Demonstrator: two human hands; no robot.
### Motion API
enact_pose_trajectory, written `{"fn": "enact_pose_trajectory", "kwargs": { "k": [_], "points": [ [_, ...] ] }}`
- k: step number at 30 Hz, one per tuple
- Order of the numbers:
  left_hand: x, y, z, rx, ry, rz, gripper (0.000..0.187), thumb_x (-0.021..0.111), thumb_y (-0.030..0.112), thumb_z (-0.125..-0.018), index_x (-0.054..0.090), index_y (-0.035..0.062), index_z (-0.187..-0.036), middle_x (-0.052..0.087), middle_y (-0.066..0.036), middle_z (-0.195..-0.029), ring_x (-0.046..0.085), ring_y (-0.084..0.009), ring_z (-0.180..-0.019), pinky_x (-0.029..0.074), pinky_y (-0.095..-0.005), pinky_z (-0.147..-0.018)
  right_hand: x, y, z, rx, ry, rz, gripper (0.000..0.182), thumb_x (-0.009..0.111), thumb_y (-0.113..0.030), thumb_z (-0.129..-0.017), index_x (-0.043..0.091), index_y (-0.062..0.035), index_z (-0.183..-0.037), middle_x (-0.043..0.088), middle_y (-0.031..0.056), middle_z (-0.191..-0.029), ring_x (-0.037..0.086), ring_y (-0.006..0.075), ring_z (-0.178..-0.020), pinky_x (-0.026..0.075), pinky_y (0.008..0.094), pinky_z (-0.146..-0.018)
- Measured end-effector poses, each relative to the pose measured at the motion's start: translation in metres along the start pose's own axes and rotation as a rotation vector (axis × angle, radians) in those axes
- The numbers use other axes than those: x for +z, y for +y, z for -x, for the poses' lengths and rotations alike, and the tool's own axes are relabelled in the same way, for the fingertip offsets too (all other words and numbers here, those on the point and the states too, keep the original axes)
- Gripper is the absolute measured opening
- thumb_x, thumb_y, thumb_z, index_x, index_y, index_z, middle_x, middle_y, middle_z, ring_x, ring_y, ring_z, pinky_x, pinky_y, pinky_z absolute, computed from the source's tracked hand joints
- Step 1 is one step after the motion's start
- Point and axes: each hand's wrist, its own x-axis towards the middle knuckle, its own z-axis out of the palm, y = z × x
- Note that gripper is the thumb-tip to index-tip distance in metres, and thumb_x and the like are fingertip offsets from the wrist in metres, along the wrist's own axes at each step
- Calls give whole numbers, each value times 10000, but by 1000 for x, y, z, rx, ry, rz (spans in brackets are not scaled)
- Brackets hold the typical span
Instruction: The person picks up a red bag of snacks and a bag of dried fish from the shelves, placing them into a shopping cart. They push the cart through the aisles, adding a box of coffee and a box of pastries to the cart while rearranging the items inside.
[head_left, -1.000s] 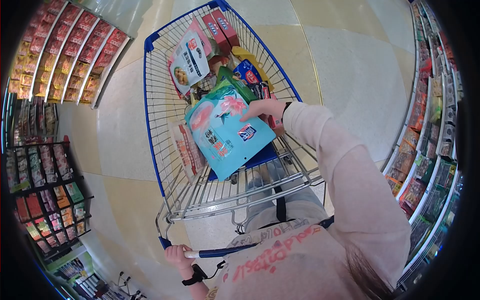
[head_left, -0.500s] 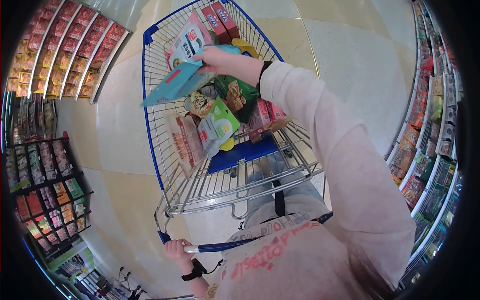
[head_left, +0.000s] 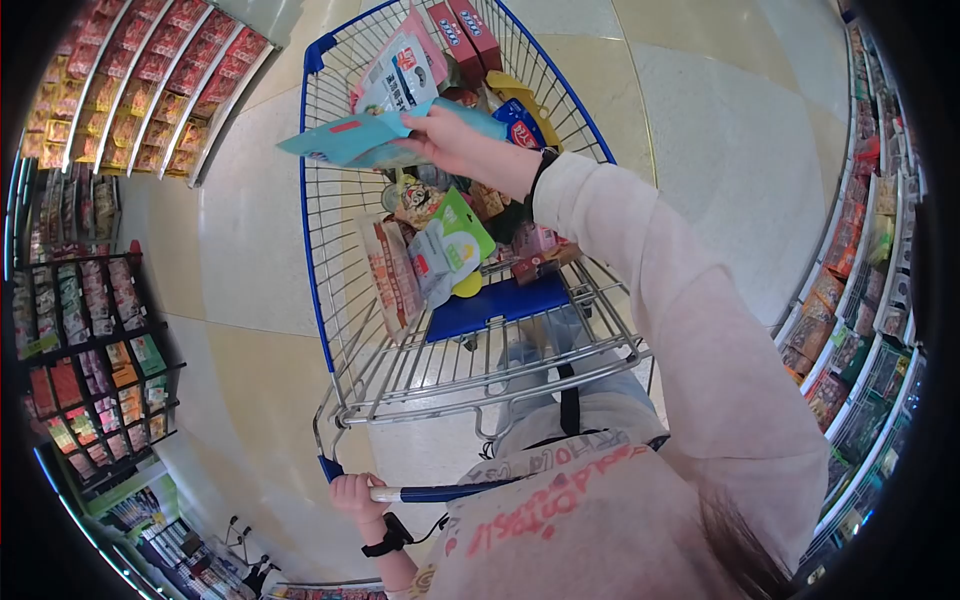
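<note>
My right hand reaches over the shopping cart, its fingers closed on the edge of a flat teal package. The package is tilted above the goods in the basket. Under and around it lie a pink-and-white bag, a green-and-grey packet, a clear bag with reddish print and a blue packet. Down at the near end, my left hand is wrapped round the cart's handle. The teal package hides part of the goods beneath.
Two pink boxes stand at the cart's far end. A sloped rack of red and yellow packets is at the upper left, with a black rack below it. Stocked shelves line the right side. Tiled floor surrounds the cart.
The teal package in my right hand now lies flatter and higher in view, uncovering the blue packet. The cart appears shifted slightly right and up. My left hand stays on the handle.
</note>
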Motion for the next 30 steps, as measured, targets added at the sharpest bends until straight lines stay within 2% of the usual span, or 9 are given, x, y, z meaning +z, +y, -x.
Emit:
{"fn": "enact_pose_trajectory", "kwargs": {
  "k": [2, 6, 11, 13, 16, 18, 20, 24, 30],
  "points": [
    [0, -1, 2, -1, -8, -1, 99, 573, 113, -609, 477, 88, -604, 437, -49, -545, 464, -235, -512, 386, -364, -558, -3, 13, 7, 38, -219, -83, 250, 493, -95, -909, 452, 28, -1123, 541, 127, -1119, 571, 223, -1016, 497, 351, -903],
    [5, -1, 2, 7, 60, -12, 98, 570, 116, -619, 478, 84, -603, 442, -53, -548, 466, -238, -508, 388, -365, -556, -15, 81, 43, 372, -31, -87, 243, 527, -95, -875, 507, 16, -1089, 568, 138, -1093, 568, 229, -1040, 504, 361, -869],
    [-2, 2, 0, -22, -14, 0, 100, 572, 103, -623, 479, 74, -602, 450, -66, -553, 476, -245, -516, 399, -368, -565, -44, 109, 62, 650, -212, 823, 184, 545, -141, -785, 627, 17, -830, 637, 139, -775, 656, 226, -695, 540, 347, -573],
    [-1, 2, -2, -9, 18, -16, 100, 570, 102, -625, 477, 74, -604, 443, -66, -550, 472, -244, -517, 394, -367, -564, -55, 94, 39, 529, -82, 1009, 175, 557, -152, -769, 643, 0, -786, 650, 129, -703, 641, 202, -551, 535, 338, -542],
    [2, 1, 2, -5, 44, -15, 99, 568, 100, -629, 475, 75, -608, 429, -65, -544, 461, -242, -517, 382, -364, -561, -101, 57, 5, -11, 350, 1504, 275, 583, -260, -747, 641, 7, -729, 651, 205, -742, 655, 313, -734, 528, 390, -696],
    [3, -1, 4, -18, 40, -2, 98, 567, 99, -630, 474, 75, -610, 421, -65, -542, 454, -242, -516, 376, -363, -560, -119, 14, 14, 64, 495, 1660, 420, 550, -219, -755, 522, 50, -1076, 586, 277, -1028, 590, 370, -973, 475, 426, -821],
    [4, -3, 6, -9, 16, 13, 97, 565, 99, -632, 474, 73, -613, 411, -63, -538, 442, -244, -509, 365, -363, -557, -155, 0, 16, 87, 660, 1947, 496, 570, -252, -764, 446, 43, -1144, 547, 233, -1094, 521, 378, -1068, 451, 416, -860],
    [3, -2, 4, -34, 4, -2, 101, 565, 102, -636, 473, 73, -609, 411, -59, -540, 443, -244, -517, 366, -365, -565, -187, -8, 18, 83, 623, 2004, 551, 662, -367, -702, 502, 9, -1072, 597, 211, -1037, 586, 311, -996, 472, 394, -836],
    [4, -3, 3, -22, 11, -26, 102, 560, 106, -644, 472, 71, -607, 426, -61, -547, 453, -245, -518, 378, -368, -569, -161, 7, 26, 318, 476, 2197, 317, 624, -319, -728, 630, -49, -895, 670, 137, -848, 655, 275, -824, 475, 396, -749]
  ]
}}
